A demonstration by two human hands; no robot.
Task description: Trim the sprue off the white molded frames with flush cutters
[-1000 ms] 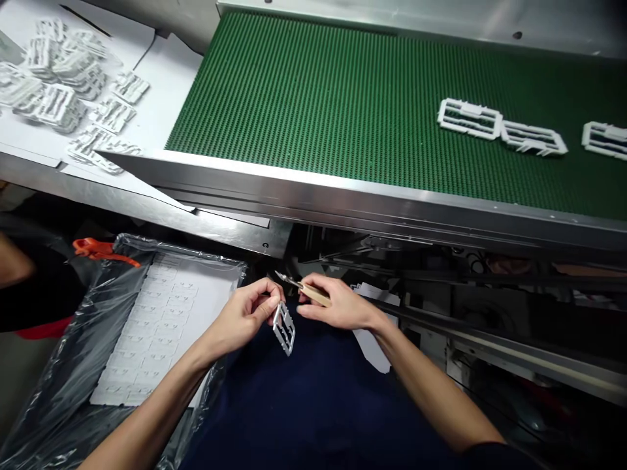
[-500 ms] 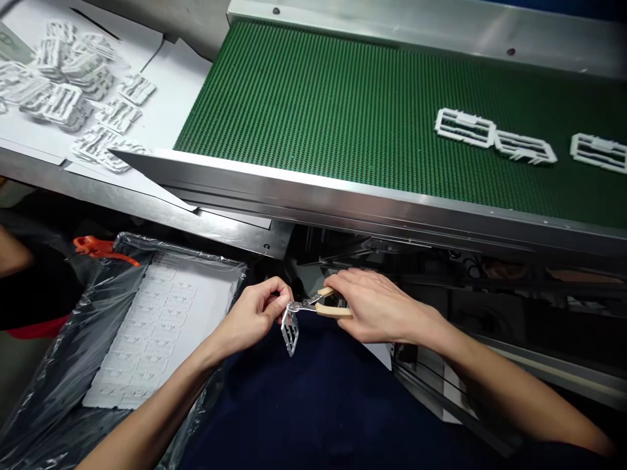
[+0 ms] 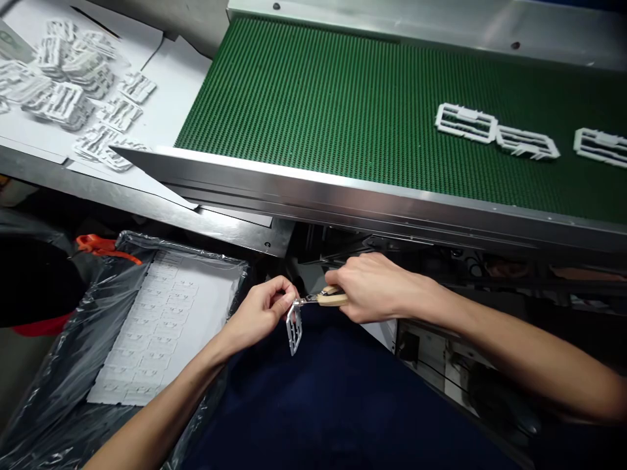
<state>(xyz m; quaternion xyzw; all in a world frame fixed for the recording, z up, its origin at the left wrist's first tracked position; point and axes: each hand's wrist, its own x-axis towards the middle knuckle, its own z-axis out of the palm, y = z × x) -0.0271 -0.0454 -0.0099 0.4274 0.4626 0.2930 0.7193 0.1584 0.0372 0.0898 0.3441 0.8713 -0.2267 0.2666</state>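
Between thumb and fingers, my left hand (image 3: 267,310) pinches a small white plastic frame (image 3: 294,331) by its top, so that it hangs down in front of my dark blue clothing. My right hand (image 3: 375,287) is closed around the pale yellow handles of a pair of nippers (image 3: 330,298). The nippers point left, and their jaws meet the upper edge of the frame beside my left fingertips. Exactly what lies between the jaws is too small to make out.
A green ribbed conveyor belt (image 3: 313,104) carries several white plastic frames (image 3: 466,123), behind a metal side rail (image 3: 343,189). Piled white parts (image 3: 63,104) lie on paper at the left. Below, a plastic-lined box (image 3: 142,326) holds rows of white pieces, with an orange-handled tool (image 3: 100,245) by its corner.
The nippers' handles have come closer together in my right hand, which has moved slightly up. My left hand and the frame have shifted a little to the right.
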